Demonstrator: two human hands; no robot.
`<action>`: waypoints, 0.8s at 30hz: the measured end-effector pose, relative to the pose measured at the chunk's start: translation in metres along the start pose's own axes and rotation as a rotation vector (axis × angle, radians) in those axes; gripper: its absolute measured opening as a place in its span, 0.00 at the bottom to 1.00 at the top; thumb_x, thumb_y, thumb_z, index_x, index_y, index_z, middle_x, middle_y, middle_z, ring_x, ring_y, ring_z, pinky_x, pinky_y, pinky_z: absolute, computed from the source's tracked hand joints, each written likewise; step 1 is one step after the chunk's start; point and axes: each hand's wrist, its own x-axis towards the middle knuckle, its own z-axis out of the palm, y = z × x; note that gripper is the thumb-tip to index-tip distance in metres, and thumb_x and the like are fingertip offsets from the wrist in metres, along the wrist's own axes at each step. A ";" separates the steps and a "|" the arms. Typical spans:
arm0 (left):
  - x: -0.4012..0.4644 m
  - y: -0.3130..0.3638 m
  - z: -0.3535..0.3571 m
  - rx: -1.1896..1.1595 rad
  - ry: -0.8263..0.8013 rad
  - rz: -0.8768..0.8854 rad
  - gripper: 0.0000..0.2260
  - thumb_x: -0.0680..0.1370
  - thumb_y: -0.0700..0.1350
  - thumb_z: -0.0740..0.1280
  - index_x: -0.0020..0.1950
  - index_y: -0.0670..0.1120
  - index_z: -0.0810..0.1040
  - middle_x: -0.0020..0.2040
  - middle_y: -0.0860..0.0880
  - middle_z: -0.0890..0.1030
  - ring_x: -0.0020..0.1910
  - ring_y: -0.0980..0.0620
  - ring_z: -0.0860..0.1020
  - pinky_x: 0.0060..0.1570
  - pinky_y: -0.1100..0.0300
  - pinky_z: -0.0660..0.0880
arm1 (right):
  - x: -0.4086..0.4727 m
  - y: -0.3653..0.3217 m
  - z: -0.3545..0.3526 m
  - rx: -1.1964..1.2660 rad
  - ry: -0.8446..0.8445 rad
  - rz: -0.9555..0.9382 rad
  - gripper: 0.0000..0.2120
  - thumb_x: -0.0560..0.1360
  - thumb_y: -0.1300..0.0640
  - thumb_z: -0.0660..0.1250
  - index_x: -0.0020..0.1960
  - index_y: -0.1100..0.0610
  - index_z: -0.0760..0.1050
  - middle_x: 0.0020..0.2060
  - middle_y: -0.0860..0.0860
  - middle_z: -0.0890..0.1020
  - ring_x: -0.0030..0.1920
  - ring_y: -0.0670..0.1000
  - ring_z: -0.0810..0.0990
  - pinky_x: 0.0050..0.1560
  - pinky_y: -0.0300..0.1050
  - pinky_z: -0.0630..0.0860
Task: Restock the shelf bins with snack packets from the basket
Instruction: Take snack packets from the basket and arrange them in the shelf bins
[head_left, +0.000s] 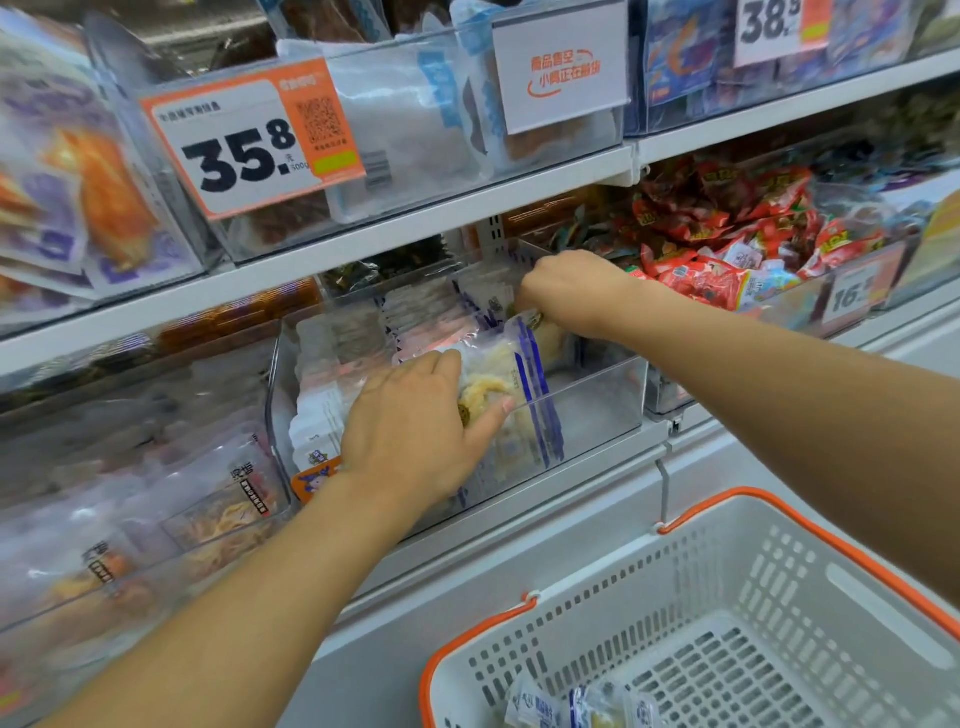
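Inside the clear shelf bin (597, 410) on the middle shelf, both hands are working at one snack packet (511, 384), a see-through pouch with blue stripes and pale yellow pieces inside. The left hand (415, 431) is lying over the packet's lower part, thumb and fingers curled round it, holding it tilted against the packets already standing in the bin. The right hand (571, 291) is reaching in from above, fingers bent down at the packet's top edge; it seems to be pinching that edge, though the fingertips are hidden behind the knuckles. Down at the lower right, the white basket (727, 582) with its orange rim is sitting below the shelf, a few small packets (582, 709) lying at its near end. Beside the bin, red wrapped snacks (727, 234) are filling the neighbouring bin.
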 end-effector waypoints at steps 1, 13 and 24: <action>0.000 0.000 0.000 0.002 0.000 0.002 0.21 0.78 0.69 0.53 0.48 0.52 0.65 0.50 0.50 0.77 0.49 0.48 0.75 0.41 0.55 0.62 | 0.000 0.000 0.003 -0.010 0.014 0.003 0.18 0.76 0.68 0.62 0.64 0.58 0.77 0.56 0.60 0.80 0.54 0.62 0.81 0.44 0.49 0.69; 0.002 0.000 0.001 -0.015 -0.030 -0.026 0.29 0.77 0.70 0.52 0.66 0.49 0.71 0.59 0.50 0.77 0.57 0.47 0.76 0.53 0.53 0.71 | 0.000 -0.005 0.020 -0.081 0.118 0.121 0.27 0.74 0.67 0.66 0.71 0.58 0.66 0.68 0.61 0.70 0.68 0.62 0.69 0.61 0.57 0.71; 0.001 0.020 -0.006 -0.400 0.235 0.484 0.07 0.78 0.53 0.65 0.46 0.50 0.78 0.38 0.56 0.76 0.37 0.56 0.73 0.38 0.54 0.73 | -0.053 -0.004 -0.018 0.395 0.298 0.012 0.12 0.70 0.53 0.66 0.30 0.53 0.69 0.29 0.52 0.73 0.32 0.54 0.70 0.33 0.46 0.66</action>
